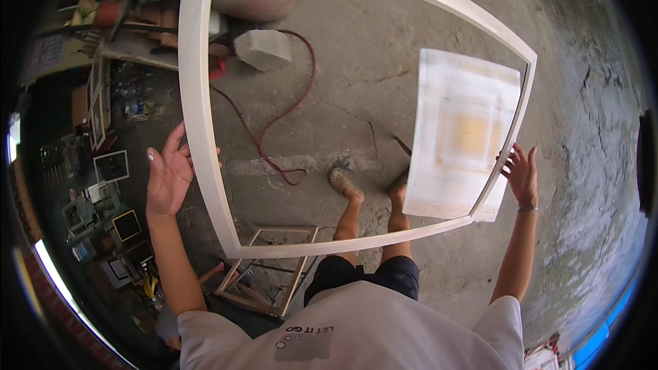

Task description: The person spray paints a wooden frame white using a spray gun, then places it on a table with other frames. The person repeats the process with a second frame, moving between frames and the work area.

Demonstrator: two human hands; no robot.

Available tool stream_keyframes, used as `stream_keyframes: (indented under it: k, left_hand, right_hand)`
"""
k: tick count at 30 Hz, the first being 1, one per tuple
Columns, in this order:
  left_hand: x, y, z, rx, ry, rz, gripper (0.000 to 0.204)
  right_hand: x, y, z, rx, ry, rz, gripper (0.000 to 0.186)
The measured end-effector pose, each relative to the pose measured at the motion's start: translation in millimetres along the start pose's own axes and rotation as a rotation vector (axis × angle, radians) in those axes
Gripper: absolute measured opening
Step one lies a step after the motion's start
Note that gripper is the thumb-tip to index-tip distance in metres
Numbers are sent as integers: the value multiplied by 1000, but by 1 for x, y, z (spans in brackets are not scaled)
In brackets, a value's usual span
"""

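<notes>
- big white wooden frame [205, 130] is up in the air, held out in front of the body, one hand per side, so its weight is split and it stays level-ish over the concrete floor [384, 62]
- left hand [168, 175] sits against the outer edge of the left rail, palm mostly flat and fingers spread wide, more of a bracing push than a real wrap-around grip
- right hand [522, 177] does the same at the right rail near the lower corner, fingers loose and fanned, touching the edge from outside; can't tell if any finger hooks behind it
- pressing in from both sides looks like what keeps the frame pinched and steady
- through the opening you can see the person's own legs and feet, plus a pale whitewashed board [462, 137] lying flat on the floor under the right side
- red hose [288, 103] snakes over the floor near a grey stone block [264, 49]
- a smaller bare-wood frame [271, 270] lies low by the left leg, and more small frames lean in the clutter at far left
</notes>
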State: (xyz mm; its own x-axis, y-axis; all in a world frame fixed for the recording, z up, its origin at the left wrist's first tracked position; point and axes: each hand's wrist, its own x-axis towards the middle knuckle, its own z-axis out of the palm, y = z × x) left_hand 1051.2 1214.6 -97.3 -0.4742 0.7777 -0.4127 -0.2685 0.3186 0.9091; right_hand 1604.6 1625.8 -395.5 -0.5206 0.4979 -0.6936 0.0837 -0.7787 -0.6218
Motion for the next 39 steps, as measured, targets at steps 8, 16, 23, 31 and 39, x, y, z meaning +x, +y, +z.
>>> stream_keyframes:
  k: [8,16,23,31,39]
  left_hand:
    - [-98,99,-80,118,52,115,94]
    - [-186,139,-153,148,117,250,98]
    - [-233,134,-215,129,147,262,100]
    - [-253,135,-237,82,142,282,100]
    - [-260,189,-226,181,188,266,95]
  right_hand:
    - [-7,33,146,95,-175,-15,73]
    - [-26,47,263,81,-245,-32,73]
    - [-41,38,325,43,-284,-40,75]
    - [-49,16,363,-9,-291,-74,76]
    - [20,32,403,121,-393,53,74]
